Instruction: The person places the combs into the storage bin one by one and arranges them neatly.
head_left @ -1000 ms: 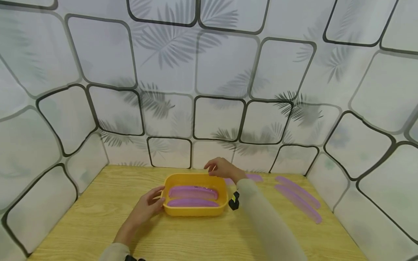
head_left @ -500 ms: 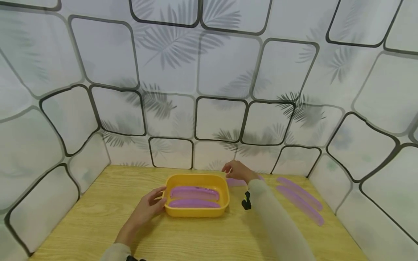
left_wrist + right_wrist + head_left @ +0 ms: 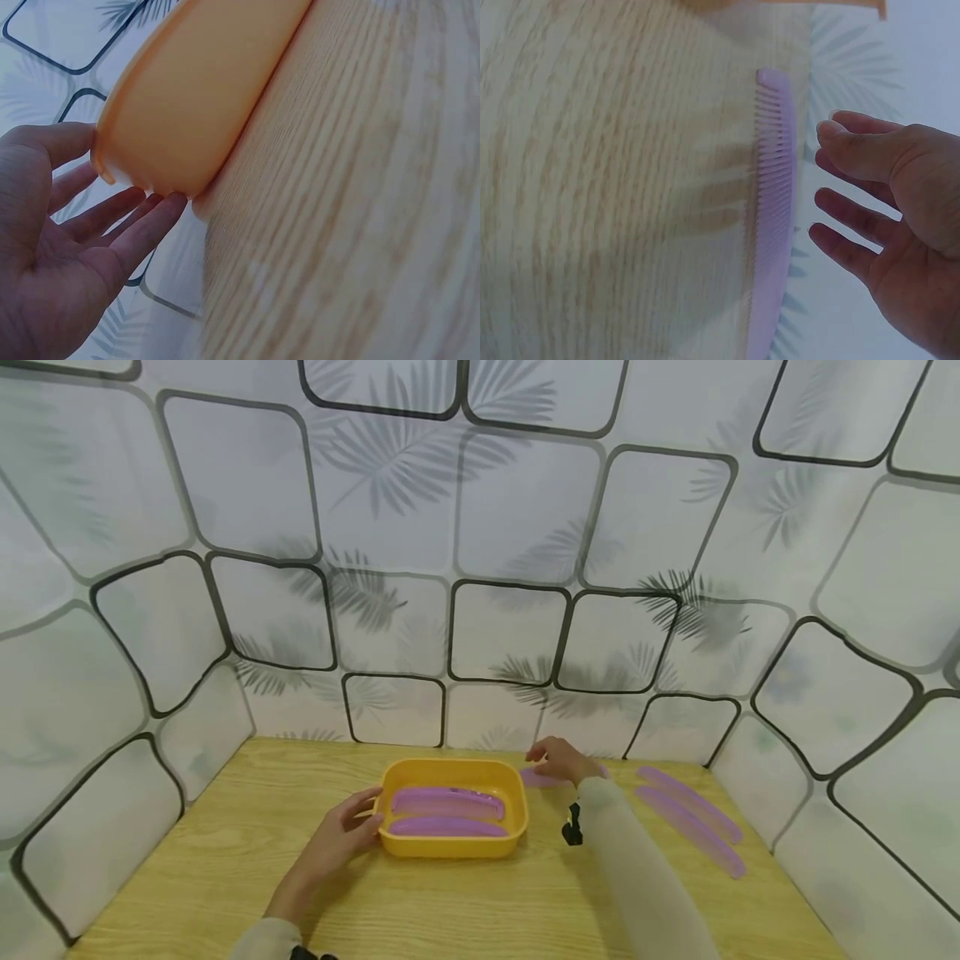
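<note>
A yellow plastic tray (image 3: 452, 847) stands on the table with two purple combs inside, a back comb (image 3: 447, 803) and a front comb (image 3: 447, 827). My left hand (image 3: 341, 835) touches the tray's left end. In the left wrist view its thumb is at the rim and its fingertips rest against the outer wall (image 3: 187, 97). My right hand (image 3: 561, 762) hovers over another purple comb (image 3: 776, 187) lying behind and right of the tray. Its fingers are loosely bent and hold nothing; the hand covers the middle of that comb in the head view.
Two more purple combs, an outer one (image 3: 690, 804) and an inner one (image 3: 690, 829), lie side by side at the right of the wooden table (image 3: 450, 910). A patterned wall covering (image 3: 510, 635) rises behind the table and along both sides.
My right hand has moved right from above the tray's back right corner to the comb behind it, and dropped lower. The left hand has stayed at the tray.
</note>
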### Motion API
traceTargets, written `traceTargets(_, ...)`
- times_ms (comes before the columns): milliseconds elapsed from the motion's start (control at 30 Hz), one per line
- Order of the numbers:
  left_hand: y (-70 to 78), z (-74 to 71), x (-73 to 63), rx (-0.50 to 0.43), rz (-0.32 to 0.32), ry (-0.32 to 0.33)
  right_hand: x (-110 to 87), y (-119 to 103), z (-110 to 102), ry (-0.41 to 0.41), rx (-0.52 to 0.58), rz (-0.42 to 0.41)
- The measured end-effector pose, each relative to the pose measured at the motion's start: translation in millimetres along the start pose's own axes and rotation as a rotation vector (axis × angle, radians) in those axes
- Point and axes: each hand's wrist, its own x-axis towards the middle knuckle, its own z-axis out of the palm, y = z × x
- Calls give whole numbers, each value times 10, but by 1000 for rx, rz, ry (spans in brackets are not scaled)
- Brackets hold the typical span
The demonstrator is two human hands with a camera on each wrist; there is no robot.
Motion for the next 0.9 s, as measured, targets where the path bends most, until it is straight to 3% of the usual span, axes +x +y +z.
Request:
traceTargets(400,-12,0,14,12,-29,10,-55,181,78,17,-54,88)
traceTargets(900,3,4,10,20,-30,20,-121,440,100,42,-92,89)
